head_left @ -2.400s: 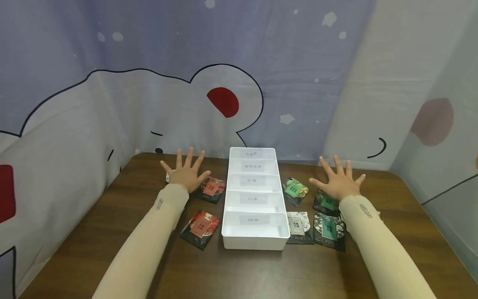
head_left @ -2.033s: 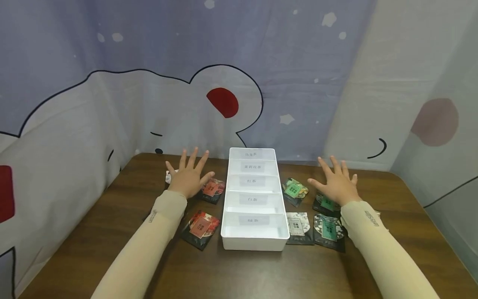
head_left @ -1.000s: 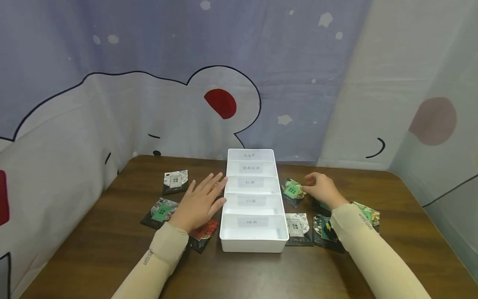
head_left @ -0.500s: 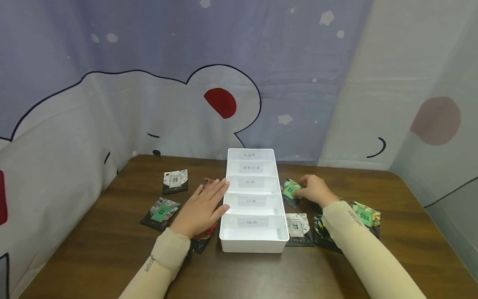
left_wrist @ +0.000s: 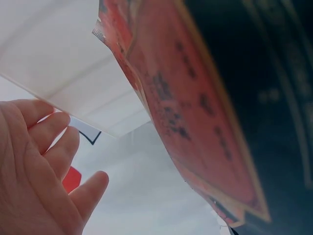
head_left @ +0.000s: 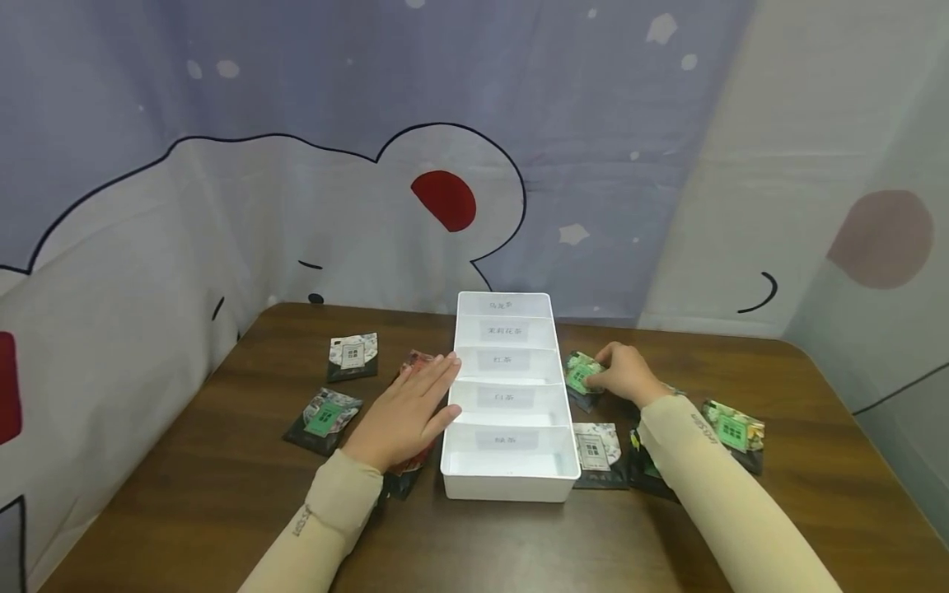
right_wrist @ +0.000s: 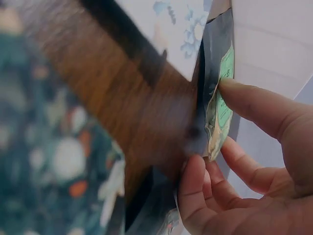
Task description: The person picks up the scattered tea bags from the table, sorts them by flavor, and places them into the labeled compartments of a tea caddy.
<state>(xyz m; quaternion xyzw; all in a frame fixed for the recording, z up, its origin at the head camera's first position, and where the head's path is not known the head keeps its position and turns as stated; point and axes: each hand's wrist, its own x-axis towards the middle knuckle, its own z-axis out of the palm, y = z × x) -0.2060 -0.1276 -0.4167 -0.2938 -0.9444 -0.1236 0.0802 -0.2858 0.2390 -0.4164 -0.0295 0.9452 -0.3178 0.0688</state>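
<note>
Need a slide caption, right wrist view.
Right hand pinches a green-labelled packet; a blurred patterned packet fills the lower left foreground.

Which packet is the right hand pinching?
The green-labelled packet just right of the white tray, beyond a white-labelled packet; it's the only one the right hand pinches.

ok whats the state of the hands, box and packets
White box, upright, open on top
Left hand, fingers extended, at the box's rim
Pinched green packet, held at its edge
Right hand, pinching that packet
Red packets, partly hidden by the left hand
Left white packet, lying flat
Left green packet, lying flat
Right white packet, lying flat
Far-right green packet, lying flat
Covered packets, mostly hidden by the right sleeve
</note>
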